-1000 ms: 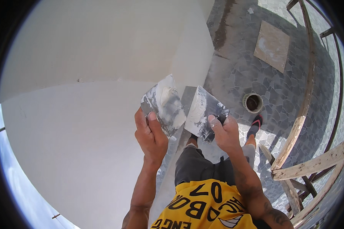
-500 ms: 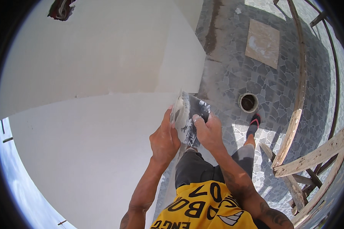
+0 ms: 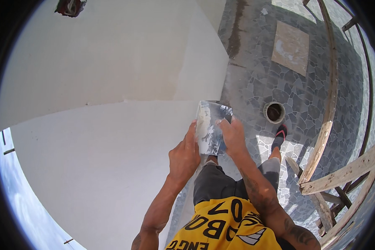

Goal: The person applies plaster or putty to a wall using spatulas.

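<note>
Hands [image 3: 208,146] press blades [image 3: 212,125] beside wall [image 3: 112,83], seemingly.

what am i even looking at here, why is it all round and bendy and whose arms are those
This is one picture from a wide fisheye camera worn on a person's head, looking down. That lens bends straight lines toward the rim, so the white plastered wall looks curved.

The arms coming up from the bottom are the wearer's own. The left hand and right hand are pressed together around two flat plastering blades, smeared with white plaster and held face to face.

Below you see the person's yellow shirt, grey shorts and a foot in a sandal. The floor is grey stone mosaic, with a round drain opening, a pale square slab and rough wooden planks at the right.
</note>
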Demonstrator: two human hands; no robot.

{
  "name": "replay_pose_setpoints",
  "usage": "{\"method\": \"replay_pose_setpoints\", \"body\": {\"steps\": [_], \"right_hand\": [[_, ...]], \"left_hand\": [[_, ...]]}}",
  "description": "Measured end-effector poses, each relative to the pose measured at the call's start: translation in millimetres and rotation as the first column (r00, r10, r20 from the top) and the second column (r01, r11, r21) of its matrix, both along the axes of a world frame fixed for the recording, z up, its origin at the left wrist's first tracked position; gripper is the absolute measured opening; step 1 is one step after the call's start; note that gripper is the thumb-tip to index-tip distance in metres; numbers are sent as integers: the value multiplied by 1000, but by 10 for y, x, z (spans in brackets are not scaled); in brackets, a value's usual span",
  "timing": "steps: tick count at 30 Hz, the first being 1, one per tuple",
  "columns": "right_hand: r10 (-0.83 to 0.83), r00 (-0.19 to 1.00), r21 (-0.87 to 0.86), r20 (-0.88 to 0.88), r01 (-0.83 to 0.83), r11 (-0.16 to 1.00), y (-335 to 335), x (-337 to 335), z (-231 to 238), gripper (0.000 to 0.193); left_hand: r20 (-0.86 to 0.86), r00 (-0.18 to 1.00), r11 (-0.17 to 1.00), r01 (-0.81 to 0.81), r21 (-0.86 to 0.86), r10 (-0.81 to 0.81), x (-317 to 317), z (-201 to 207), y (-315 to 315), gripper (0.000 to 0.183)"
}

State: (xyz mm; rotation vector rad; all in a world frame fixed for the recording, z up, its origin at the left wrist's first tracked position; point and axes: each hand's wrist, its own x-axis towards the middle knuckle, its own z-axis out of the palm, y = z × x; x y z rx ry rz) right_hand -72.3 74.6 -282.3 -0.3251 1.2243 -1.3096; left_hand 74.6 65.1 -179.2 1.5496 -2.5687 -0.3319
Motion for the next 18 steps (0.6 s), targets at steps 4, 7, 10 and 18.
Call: {"method": "replay_pose_setpoints", "body": {"steps": [4,7,10,18], "right_hand": [[38,999,69,4,-38,997,-12,11,-131,20],[64,998,99,12,-65,993,-71,2,-122,21],[21,982,121,186,-44,992,-96,-31,-23,22],[-56,914,84,402,24,996,-75,-105,251,26]], "left_hand": [[17,1000,999,-19,27,19,42,-19,16,54],[42,998,997,-41,60,38,56,-2,-1,53],[12,1000,998,-26,60,25,69,65,-11,56],[-97,990,975,117,190,-100,191,127,29,85]]}}
